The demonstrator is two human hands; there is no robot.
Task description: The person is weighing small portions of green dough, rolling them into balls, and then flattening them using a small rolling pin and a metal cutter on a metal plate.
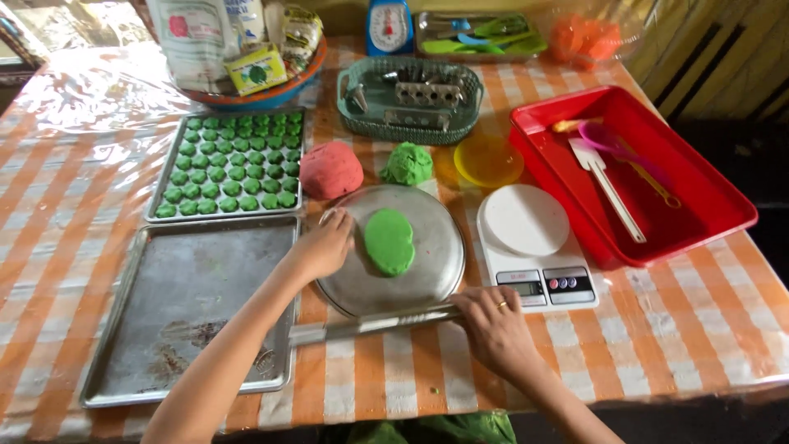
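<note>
The left hand (pixel 322 247) is laid on the left rim of a round, shallow metal plate (pixel 427 271); its fingers (pixel 339 224) are curled together over the rim, the tips pressing on the plate edge. A flattened oval of green dough (pixel 389 240) is seen on the plate, just beyond those fingertips toward the plate's middle, not touched by them.

The right hand (pixel 493 325) is closed around the right end of a long metal rolling rod (pixel 370 323); its fingers (pixel 475 302), one bearing a ring, are wrapped together over the rod. The rod runs away from these fingers to the left, across the near rim of the plate and onto the corner of an empty, stained rectangular metal baking tray (pixel 181 304).

Beyond the left fingertips, a rounded lump of red dough (pixel 330 169) and a smaller lump of green dough (pixel 408 164) are noted on the orange-and-white checked tablecloth (pixel 674 321). Further left of them, a second metal tray (pixel 299 156) is filled with rows of small green dough pieces (pixel 233 161). Just beyond the right fingers, a white digital kitchen scale (pixel 530 242) is recorded, and past it a red plastic tray (pixel 707 197) holding utensils.
</note>
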